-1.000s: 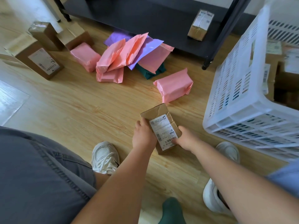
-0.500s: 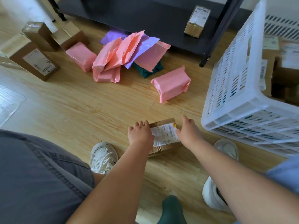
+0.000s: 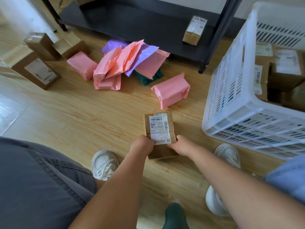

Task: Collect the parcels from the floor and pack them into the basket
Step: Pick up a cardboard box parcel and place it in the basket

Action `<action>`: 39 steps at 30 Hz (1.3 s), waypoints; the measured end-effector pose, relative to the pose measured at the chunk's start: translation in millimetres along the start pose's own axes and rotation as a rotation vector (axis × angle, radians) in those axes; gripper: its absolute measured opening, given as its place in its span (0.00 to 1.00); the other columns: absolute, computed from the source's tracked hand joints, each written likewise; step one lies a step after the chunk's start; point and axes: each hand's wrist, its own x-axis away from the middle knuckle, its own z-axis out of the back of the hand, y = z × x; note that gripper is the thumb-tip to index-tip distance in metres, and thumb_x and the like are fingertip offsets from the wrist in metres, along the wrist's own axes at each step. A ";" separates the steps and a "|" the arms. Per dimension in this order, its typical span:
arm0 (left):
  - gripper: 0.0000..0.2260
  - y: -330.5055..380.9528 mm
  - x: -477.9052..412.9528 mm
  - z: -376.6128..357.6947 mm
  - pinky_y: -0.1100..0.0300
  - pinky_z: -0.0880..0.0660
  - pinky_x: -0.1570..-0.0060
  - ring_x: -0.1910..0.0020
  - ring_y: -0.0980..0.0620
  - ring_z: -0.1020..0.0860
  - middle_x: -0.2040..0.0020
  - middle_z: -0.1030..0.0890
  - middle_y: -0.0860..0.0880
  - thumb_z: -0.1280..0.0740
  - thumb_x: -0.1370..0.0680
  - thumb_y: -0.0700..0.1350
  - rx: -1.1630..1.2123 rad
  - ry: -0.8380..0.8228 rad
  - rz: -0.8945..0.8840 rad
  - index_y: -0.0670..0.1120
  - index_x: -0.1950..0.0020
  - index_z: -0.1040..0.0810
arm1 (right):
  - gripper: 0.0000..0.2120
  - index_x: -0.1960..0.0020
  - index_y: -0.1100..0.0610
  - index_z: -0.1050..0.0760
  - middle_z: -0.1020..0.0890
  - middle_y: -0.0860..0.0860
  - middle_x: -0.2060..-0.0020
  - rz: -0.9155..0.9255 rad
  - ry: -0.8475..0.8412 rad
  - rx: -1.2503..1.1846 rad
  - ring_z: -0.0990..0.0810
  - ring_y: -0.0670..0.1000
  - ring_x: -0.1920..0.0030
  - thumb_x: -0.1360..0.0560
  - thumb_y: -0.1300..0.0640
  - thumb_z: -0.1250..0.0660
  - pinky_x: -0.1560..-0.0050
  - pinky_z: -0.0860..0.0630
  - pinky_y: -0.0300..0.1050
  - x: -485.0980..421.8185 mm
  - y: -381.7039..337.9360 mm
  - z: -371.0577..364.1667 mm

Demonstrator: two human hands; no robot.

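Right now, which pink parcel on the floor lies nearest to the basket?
The pink parcel lying alone left of the white basket; the other pink ones sit in the pile further left.

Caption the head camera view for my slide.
Left hand and right hand hold a labelled cardboard box near the white basket.

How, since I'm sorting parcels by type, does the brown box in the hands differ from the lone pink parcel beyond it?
The brown box is square-edged cardboard with a white shipping label; the pink parcel is crinkled plastic wrap with no label showing. The left hand and right hand grip the brown box at its sides; the pink parcel lies untouched on the floor. Neither is in the white basket.
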 end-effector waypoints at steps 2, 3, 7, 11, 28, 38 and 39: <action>0.17 2.8 4.5 5.1 0.55 0.26 0.54 0.49 0.44 0.21 0.47 0.20 0.45 0.39 0.20 0.53 0.041 0.024 -0.020 0.42 0.39 0.26 | 0.05 0.48 0.55 0.28 0.24 0.53 0.53 0.002 0.041 -0.001 0.25 0.52 0.53 0.22 0.54 0.35 0.63 0.34 0.41 3.3 -5.8 6.9; 0.16 4.4 7.4 7.4 0.56 0.27 0.56 0.51 0.45 0.21 0.48 0.20 0.46 0.39 0.20 0.52 0.055 0.038 -0.031 0.43 0.39 0.26 | 0.09 0.45 0.57 0.28 0.23 0.55 0.50 0.002 0.074 0.005 0.24 0.55 0.50 0.22 0.54 0.35 0.62 0.33 0.42 5.3 -9.8 9.6; 0.15 18.0 23.7 17.9 0.58 0.29 0.58 0.55 0.47 0.24 0.52 0.21 0.47 0.40 0.21 0.49 0.118 0.073 -0.071 0.43 0.40 0.25 | 0.23 0.34 0.61 0.33 0.22 0.57 0.39 -0.037 0.217 -0.049 0.23 0.59 0.41 0.24 0.50 0.34 0.49 0.29 0.44 10.8 -23.6 23.1; 0.15 36.9 46.4 42.2 0.58 0.31 0.62 0.55 0.47 0.24 0.54 0.22 0.48 0.39 0.22 0.52 0.251 0.216 -0.151 0.44 0.41 0.26 | 0.24 0.34 0.59 0.35 0.23 0.54 0.44 0.044 0.335 -0.115 0.22 0.56 0.47 0.24 0.49 0.35 0.53 0.28 0.46 28.4 -42.7 49.2; 0.18 203.4 143.9 123.9 0.52 0.21 0.48 0.50 0.55 0.22 0.41 0.22 0.53 0.38 0.22 0.59 0.492 0.554 -0.847 0.54 0.35 0.25 | 0.25 0.31 0.53 0.38 0.24 0.48 0.50 0.375 0.792 -0.317 0.25 0.47 0.57 0.24 0.48 0.36 0.63 0.32 0.44 152.7 -74.4 226.4; 0.19 316.1 173.5 78.8 0.57 0.21 0.57 0.51 0.49 0.20 0.41 0.21 0.50 0.39 0.20 0.58 0.212 0.265 -1.009 0.51 0.32 0.27 | 0.23 0.34 0.54 0.31 0.21 0.49 0.47 0.142 0.787 -0.240 0.21 0.51 0.50 0.24 0.43 0.35 0.53 0.23 0.48 171.9 18.1 338.8; 0.20 323.7 175.5 72.4 0.57 0.22 0.58 0.52 0.49 0.20 0.42 0.21 0.51 0.39 0.20 0.57 0.197 0.237 -1.010 0.50 0.31 0.28 | 0.22 0.35 0.54 0.31 0.20 0.49 0.48 0.124 0.768 -0.240 0.20 0.51 0.51 0.24 0.44 0.35 0.52 0.22 0.49 172.2 26.4 345.9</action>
